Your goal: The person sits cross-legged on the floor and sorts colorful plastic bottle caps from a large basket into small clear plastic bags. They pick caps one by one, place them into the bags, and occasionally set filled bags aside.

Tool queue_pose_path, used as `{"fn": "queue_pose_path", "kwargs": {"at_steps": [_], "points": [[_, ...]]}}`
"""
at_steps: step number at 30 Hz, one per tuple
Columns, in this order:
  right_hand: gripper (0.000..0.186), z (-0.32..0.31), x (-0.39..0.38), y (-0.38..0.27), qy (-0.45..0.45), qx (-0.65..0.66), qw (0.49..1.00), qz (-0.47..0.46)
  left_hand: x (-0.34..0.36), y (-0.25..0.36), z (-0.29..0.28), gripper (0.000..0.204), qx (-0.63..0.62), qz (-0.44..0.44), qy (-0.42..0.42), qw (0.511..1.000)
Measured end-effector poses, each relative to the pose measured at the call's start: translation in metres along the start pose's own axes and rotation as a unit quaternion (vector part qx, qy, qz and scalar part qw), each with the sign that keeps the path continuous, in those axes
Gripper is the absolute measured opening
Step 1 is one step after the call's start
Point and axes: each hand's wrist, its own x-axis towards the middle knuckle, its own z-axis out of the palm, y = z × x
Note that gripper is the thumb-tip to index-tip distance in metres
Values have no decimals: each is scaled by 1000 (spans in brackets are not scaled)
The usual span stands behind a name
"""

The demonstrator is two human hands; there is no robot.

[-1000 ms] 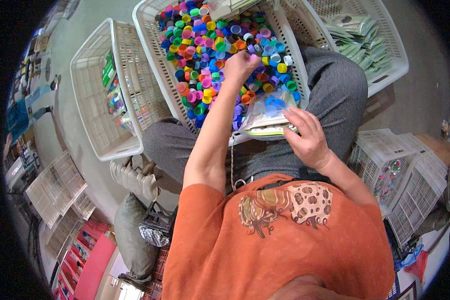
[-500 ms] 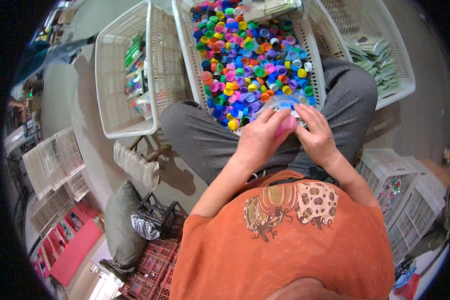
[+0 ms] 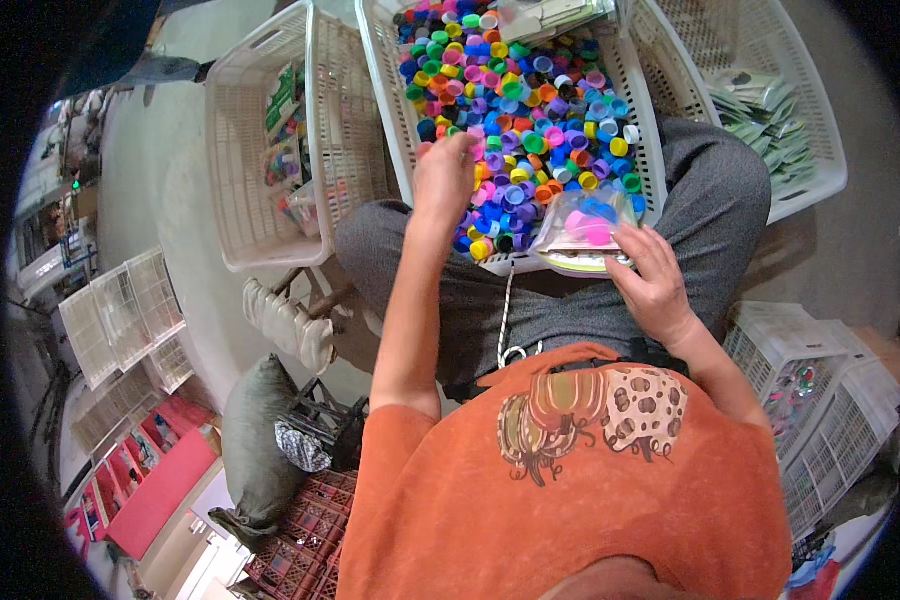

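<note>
My right hand (image 3: 655,285) holds a small clear plastic bag (image 3: 573,225) by its right side, thumb and fingers closed on the edge. Inside the bag show a pink cap (image 3: 590,230), something blue and a flat printed piece near the bottom. My left hand (image 3: 444,182) reaches over the left part of a heap of coloured plastic bottle caps (image 3: 530,120). Its fingertips are down among the caps beside a pink one; blur hides whether they grip anything. The caps fill a white plastic crate (image 3: 373,55) in front of my knees.
A white crate (image 3: 215,150) with packed bags stands at the left. At the right, another white crate (image 3: 820,120) holds flat greenish packets (image 3: 765,125). Packs of cards (image 3: 555,18) lie atop the caps' far end. A stuffed grey sack (image 3: 255,430) and red crates (image 3: 305,525) stand lower left.
My left hand has left the bag and moved forward and left to the caps. The pink cap that was between my hands now sits in the bag, which my right hand still holds.
</note>
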Motion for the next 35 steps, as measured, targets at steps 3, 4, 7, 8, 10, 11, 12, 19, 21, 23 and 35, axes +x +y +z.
{"fn": "queue_pose_path", "kwargs": {"at_steps": [3,4,7,8,10,11,12,19,21,23,35], "points": [[14,3,-4,5,8,10,1000,-5,29,-56,50,23,92,-46,-111,989],[14,2,-4,6,7,8,1000,-3,33,-63,63,26,117,-46,-143,982],[15,1,-5,7,7,10,1000,5,31,-67,89,33,165,-69,-209,962],[15,2,-7,7,5,11,1000,5,31,-67,93,34,161,-76,-204,963],[15,2,-8,8,0,13,1000,3,27,-68,96,35,154,-93,-195,964],[16,2,-7,8,-2,17,1000,2,27,-70,95,37,156,-88,-172,969],[16,2,-6,8,-4,21,1000,1,26,-72,94,39,158,-83,-149,973],[16,0,-2,6,-13,20,1000,4,26,-49,86,37,223,-65,-321,918],[16,1,-4,6,-9,20,1000,2,14,-54,97,42,230,-50,-262,936],[16,0,-5,5,-11,18,1000,-3,12,-53,100,46,235,-42,-239,941],[16,-8,-26,2,-8,13,1000,-22,19,-64,83,39,-497,-370,-167,767]]}}
